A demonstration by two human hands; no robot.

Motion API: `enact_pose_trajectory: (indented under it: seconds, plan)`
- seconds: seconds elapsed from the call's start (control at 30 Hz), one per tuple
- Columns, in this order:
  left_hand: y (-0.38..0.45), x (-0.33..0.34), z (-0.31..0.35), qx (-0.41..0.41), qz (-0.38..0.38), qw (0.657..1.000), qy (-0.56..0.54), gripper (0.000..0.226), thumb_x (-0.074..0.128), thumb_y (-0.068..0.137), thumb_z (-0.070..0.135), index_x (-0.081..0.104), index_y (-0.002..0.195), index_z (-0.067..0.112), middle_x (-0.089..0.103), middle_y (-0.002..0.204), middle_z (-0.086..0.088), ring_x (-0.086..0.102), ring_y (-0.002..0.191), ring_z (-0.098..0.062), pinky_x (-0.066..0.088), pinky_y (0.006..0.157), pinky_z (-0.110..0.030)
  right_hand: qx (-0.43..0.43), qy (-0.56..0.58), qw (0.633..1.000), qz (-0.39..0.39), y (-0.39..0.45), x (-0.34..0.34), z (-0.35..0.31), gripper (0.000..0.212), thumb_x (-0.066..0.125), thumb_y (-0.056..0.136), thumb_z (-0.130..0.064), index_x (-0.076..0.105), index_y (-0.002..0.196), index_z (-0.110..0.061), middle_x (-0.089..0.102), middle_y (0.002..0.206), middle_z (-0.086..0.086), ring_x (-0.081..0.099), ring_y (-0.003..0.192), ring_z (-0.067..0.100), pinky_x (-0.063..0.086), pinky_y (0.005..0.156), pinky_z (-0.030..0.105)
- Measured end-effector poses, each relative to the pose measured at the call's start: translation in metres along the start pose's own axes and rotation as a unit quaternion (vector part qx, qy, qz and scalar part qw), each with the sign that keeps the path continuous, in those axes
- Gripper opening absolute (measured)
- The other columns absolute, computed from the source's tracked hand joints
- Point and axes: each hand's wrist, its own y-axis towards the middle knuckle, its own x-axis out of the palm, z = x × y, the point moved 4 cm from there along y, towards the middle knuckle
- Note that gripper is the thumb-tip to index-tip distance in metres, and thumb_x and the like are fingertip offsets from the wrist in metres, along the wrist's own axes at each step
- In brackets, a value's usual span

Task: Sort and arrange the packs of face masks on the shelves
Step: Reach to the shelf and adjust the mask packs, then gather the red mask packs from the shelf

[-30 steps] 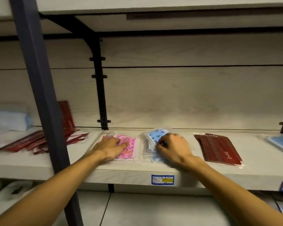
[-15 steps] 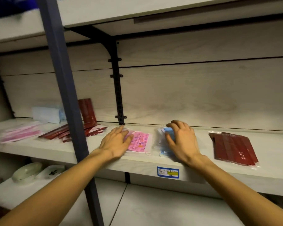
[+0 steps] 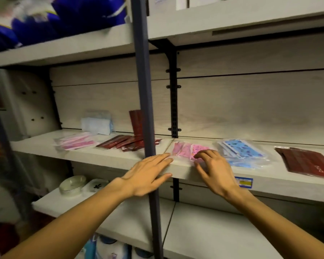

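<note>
Nearest, two bare forearms reach in from the bottom corners toward the middle shelf [image 3: 204, 171]. The left hand [image 3: 148, 176] lies flat at the shelf's front edge, fingers straight and together, tips at the left end of the pink packs [image 3: 187, 149], just in front of the dark post [image 3: 146, 109]. The right hand [image 3: 213, 169] hangs over the right end of those pink packs with its fingers bent and spread; they seem to touch the plastic, though blur makes it hard to say if they grip it.

Just right of the pink packs lies a fanned stack of blue packs [image 3: 239, 151], and further right, apart from it, a dark red pack [image 3: 307, 161] lies flat. A price label [image 3: 243, 182] sits on the shelf's front edge below the blue packs.

Left of the post, on the same level, dark red packs [image 3: 123, 143] lie spread out, with more pink packs [image 3: 75, 143] beside them. Behind these, against the back panel, stand a pale blue pack [image 3: 97, 124] and an upright red pack [image 3: 135, 122].

On the top shelf sit blurred blue bags [image 3: 54, 17]
</note>
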Motion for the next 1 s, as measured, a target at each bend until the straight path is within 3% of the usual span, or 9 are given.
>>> enact_pose_trajectory:
  seconds: [0.2,0.37,0.47,0.6,0.8,0.9,1.0]
  plan:
    - [-0.081,-0.023,-0.058,-0.021,0.0,0.998,0.062,0.063,0.026,0.102,0.058,0.03,0.156,0.025,0.028,0.163,0.001,0.027,0.149,-0.017,0.013,0.123,-0.033,-0.015,-0.001,0.997,-0.077,-0.016,0.021,-0.103,0.042,0.044,0.101,-0.048,0.055,0.135,-0.026,0.06,0.135,-0.004,0.055,0.123,0.017,0.048,0.099,0.035]
    - [-0.147,-0.034,-0.118,-0.104,-0.061,0.99,0.078,0.091,0.001,0.086,0.076,0.025,0.158,0.025,0.017,0.167,-0.003,0.021,0.152,-0.021,0.012,0.124,-0.037,-0.041,-0.019,0.987,-0.152,-0.018,0.046,-0.183,0.06,0.039,0.102,-0.055,0.038,0.152,-0.021,0.049,0.15,0.003,0.05,0.134,0.022,0.041,0.108,0.033]
    - [-0.173,-0.037,-0.15,-0.158,-0.081,0.98,0.086,0.075,0.016,0.097,0.067,0.028,0.156,0.023,0.018,0.166,-0.005,0.024,0.15,-0.023,0.018,0.123,-0.039,-0.043,-0.006,0.986,-0.162,-0.012,0.063,-0.213,0.063,0.04,0.101,-0.056,0.035,0.153,-0.021,0.046,0.153,0.003,0.044,0.139,0.02,0.04,0.112,0.036]
    - [-0.186,-0.04,-0.186,-0.195,-0.088,0.972,0.093,0.065,0.027,0.102,0.06,0.033,0.154,0.02,0.022,0.165,-0.006,0.031,0.147,-0.025,0.026,0.119,-0.041,-0.011,0.017,0.988,-0.155,0.016,0.083,-0.234,0.062,0.044,0.1,-0.056,0.039,0.151,-0.02,0.05,0.149,0.003,0.048,0.136,0.02,0.043,0.11,0.036]
    - [-0.155,-0.035,-0.237,-0.211,-0.066,0.971,0.088,0.061,0.031,0.101,0.059,0.043,0.146,0.019,0.046,0.149,-0.004,0.049,0.131,-0.025,0.041,0.107,-0.042,0.053,0.04,0.993,-0.099,0.078,0.109,-0.236,0.05,0.052,0.097,-0.047,0.051,0.138,-0.019,0.062,0.133,0.005,0.057,0.121,0.024,0.051,0.098,0.04]
    - [-0.129,-0.027,-0.263,-0.218,-0.055,0.972,0.073,0.059,0.034,0.1,0.059,0.046,0.143,0.02,0.05,0.146,-0.005,0.051,0.13,-0.026,0.044,0.103,-0.041,0.056,-0.012,0.997,-0.052,0.113,0.124,-0.229,0.039,0.053,0.094,-0.045,0.058,0.124,-0.021,0.064,0.127,0.004,0.056,0.116,0.024,0.051,0.096,0.04]
    - [-0.099,-0.016,-0.29,-0.215,-0.053,0.973,0.061,0.058,0.036,0.1,0.058,0.046,0.143,0.02,0.052,0.144,-0.005,0.052,0.129,-0.026,0.045,0.101,-0.04,0.101,-0.03,0.994,-0.029,0.148,0.142,-0.217,0.041,0.055,0.093,-0.051,0.06,0.121,-0.022,0.066,0.121,0.002,0.057,0.113,0.026,0.051,0.093,0.04]
